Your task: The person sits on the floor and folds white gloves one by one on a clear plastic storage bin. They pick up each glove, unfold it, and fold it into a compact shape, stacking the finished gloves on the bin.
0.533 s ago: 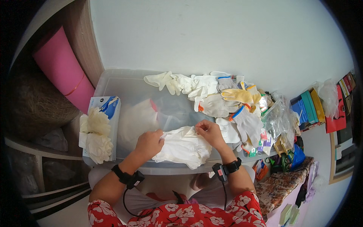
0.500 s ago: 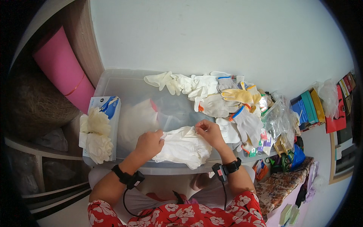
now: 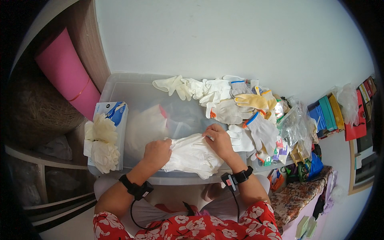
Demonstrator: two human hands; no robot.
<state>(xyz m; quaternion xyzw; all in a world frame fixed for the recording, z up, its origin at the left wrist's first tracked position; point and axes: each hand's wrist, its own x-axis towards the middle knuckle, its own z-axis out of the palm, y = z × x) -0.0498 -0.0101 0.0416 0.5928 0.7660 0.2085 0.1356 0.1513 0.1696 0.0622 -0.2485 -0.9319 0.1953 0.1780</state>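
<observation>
A soft white bundle of thin gloves (image 3: 192, 157) lies spread over the near edge of a translucent plastic bin lid (image 3: 138, 86). My left hand (image 3: 157, 153) is closed on its left end, the fingertips curled in and partly hidden. At the upper right corner of the bundle, my right hand (image 3: 218, 140) pinches the edge between thumb and fingers. Just right of that hand, more white gloves (image 3: 241, 139) lie flat beside a grey-white knit glove with a blue cuff (image 3: 262, 132).
A glove box (image 3: 114, 108) with cream gloves bulging out stands at left. Along the back lie cream gloves (image 3: 170, 85) and a yellow glove (image 3: 252, 101). Clear plastic bags (image 3: 296, 126) crowd the right end. A rolled pink mat (image 3: 68, 72) leans in the left shelf.
My right hand has shifted slightly up and left, and its fingers now grip the edge of the white gloves. My left hand has barely moved.
</observation>
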